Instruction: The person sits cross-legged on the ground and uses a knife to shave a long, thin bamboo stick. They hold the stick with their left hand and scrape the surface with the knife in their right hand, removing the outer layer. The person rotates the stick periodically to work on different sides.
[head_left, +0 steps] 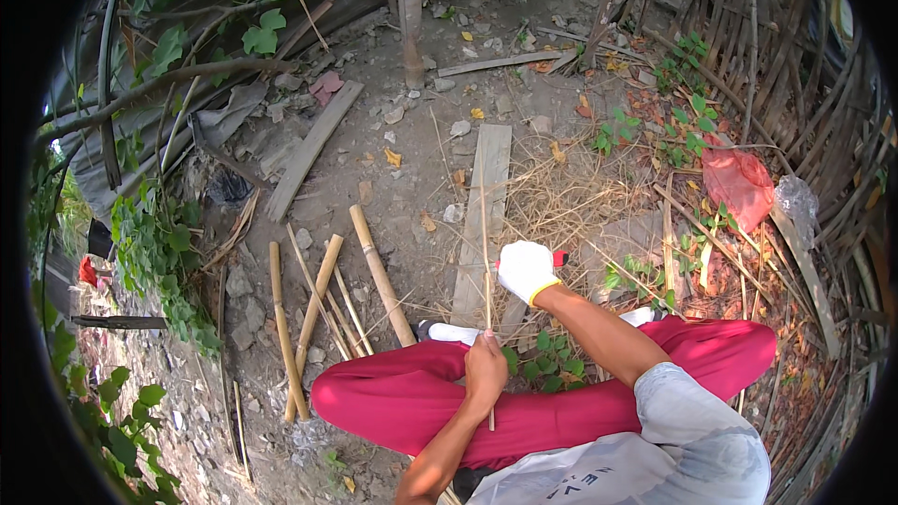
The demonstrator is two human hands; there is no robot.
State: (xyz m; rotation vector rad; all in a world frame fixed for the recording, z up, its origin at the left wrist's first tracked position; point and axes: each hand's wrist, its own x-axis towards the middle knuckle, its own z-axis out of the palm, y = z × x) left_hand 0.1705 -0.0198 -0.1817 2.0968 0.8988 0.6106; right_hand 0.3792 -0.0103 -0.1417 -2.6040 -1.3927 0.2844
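Observation:
I sit on bare ground in red trousers point(412, 393). My bare left hand point(485, 365) grips a thin bamboo strip point(485, 262) near its lower end; the strip runs upward over a grey plank point(482, 224). My right hand point(527, 270), in a white glove with a yellow cuff, is closed on a tool with a red handle point(559, 258); its blade is hidden. The gloved hand is just right of the strip, about midway along it.
Several bamboo poles point(379, 273) lie on the ground to my left. A second plank point(313, 145) lies farther off. Dry straw point(552, 196), a red plastic bag point(739, 182), a woven bamboo fence point(795, 65) and green vines point(159, 252) surround the spot.

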